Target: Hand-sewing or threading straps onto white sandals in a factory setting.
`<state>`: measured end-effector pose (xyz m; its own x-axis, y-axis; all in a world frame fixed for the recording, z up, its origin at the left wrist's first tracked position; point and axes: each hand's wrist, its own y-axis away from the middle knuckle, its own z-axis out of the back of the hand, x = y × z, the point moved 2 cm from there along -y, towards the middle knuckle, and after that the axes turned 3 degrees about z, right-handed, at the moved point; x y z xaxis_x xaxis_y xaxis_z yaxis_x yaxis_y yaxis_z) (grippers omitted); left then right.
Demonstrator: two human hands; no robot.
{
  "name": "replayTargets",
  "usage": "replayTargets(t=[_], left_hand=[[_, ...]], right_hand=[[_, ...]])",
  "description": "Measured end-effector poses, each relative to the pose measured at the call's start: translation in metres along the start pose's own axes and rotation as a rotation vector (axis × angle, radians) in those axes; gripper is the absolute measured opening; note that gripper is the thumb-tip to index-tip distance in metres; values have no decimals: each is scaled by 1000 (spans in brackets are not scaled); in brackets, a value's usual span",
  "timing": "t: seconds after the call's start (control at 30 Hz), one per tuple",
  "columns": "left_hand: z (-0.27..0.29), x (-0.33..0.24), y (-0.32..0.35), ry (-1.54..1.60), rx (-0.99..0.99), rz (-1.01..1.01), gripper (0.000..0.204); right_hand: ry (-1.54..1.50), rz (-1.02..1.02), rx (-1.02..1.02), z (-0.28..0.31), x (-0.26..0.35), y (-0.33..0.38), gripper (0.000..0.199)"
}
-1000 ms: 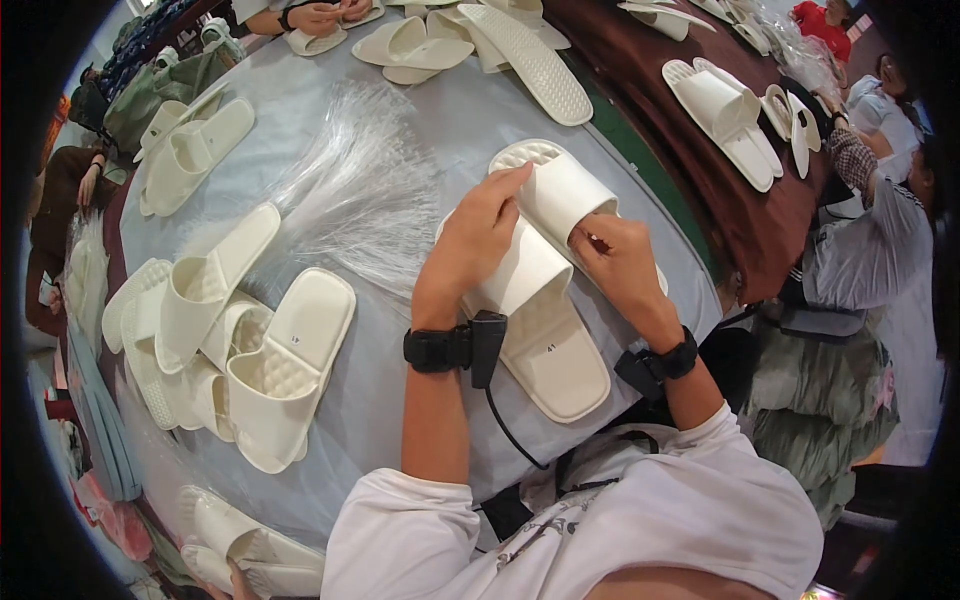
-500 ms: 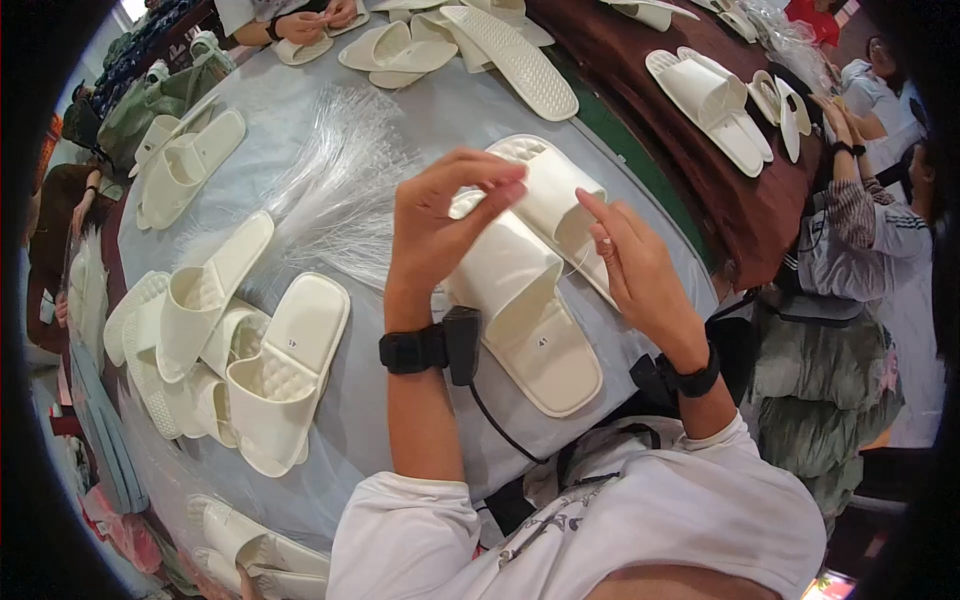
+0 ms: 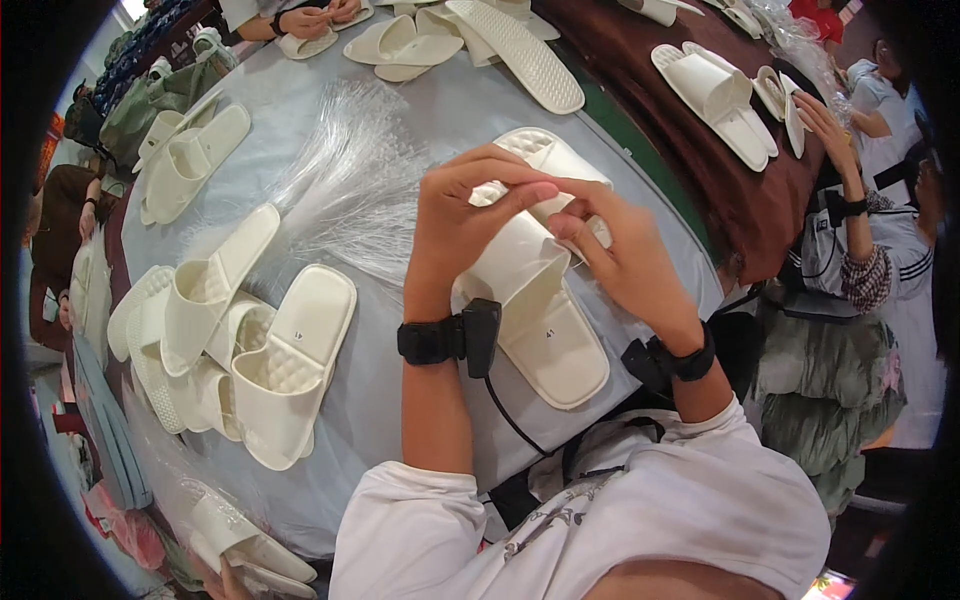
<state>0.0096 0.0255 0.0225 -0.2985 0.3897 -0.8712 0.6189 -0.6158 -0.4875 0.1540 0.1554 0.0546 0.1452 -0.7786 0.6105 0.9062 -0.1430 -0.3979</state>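
Two cream slide slippers lie side by side on the table under my hands: the nearer slipper [image 3: 553, 362] and the farther slipper [image 3: 567, 160]. Above their straps my left hand [image 3: 465, 215] is closed, thumb and fingers in a pinch. My right hand [image 3: 630, 250] is closed too, its bent fingers meeting the left fingertips. Whatever is between the fingers is too thin or hidden to make out. Beyond my left hand spreads a bundle of clear, thin plastic strands [image 3: 345, 165].
A pile of cream slippers [image 3: 290, 385] lies on the grey-covered table [image 3: 400, 420] to the left, more slippers [image 3: 195, 165] behind it. Another person's hands [image 3: 305, 20] work at the far edge. On the right, a brown-covered table [image 3: 620, 60] holds slippers [image 3: 715, 105], near another worker's hand [image 3: 828, 130].
My hands have come together; before, their fingertips were apart, with a thin strand near the right one. The slippers under them have stayed in place.
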Motion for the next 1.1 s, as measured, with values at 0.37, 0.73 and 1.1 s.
replayTargets(t=[0.37, 0.73, 1.1], left_hand=[[32, -6, 6, -254, 58, 159, 38], [34, -6, 24, -342, 389, 415, 102], [18, 21, 13, -467, 9, 399, 68]], right_hand=[[-545, -183, -195, 35, -39, -4, 17], [-448, -253, -263, 71, -57, 30, 17], [438, 287, 31, 52, -21, 30, 18]])
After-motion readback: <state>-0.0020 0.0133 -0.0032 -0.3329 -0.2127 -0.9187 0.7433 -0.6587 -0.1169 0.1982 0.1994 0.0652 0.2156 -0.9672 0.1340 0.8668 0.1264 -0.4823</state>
